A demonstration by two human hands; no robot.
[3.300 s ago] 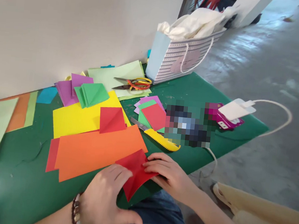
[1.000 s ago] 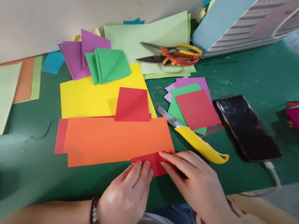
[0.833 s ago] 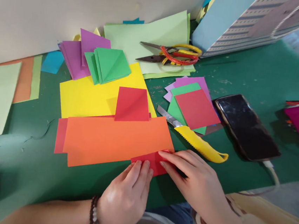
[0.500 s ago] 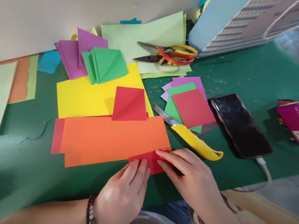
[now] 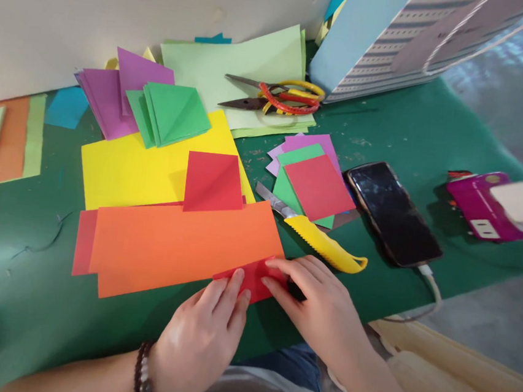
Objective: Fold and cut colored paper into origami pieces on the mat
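Left hand [image 5: 196, 338] and right hand [image 5: 320, 306] are resting close together on folded red paper [image 5: 248, 278], grip unclear | paper is sitting against the lower edge of an orange sheet [image 5: 169, 242] on a green table cover [image 5: 17, 283] | yellow craft knife [image 5: 326, 245] is lying just beyond the right hand

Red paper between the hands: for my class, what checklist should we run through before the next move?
1. Both hands, left hand and right hand, on the red paper: ok.
2. Yellow utility knife blade covered: not ok, blade exposed near the right hand.
3. Scissors away from the hands, on pale green paper: ok.
4. Red paper clear of the orange sheet: not ok, it overlaps.
5. Red paper's edges aligned: cannot tell, fingers hide them.
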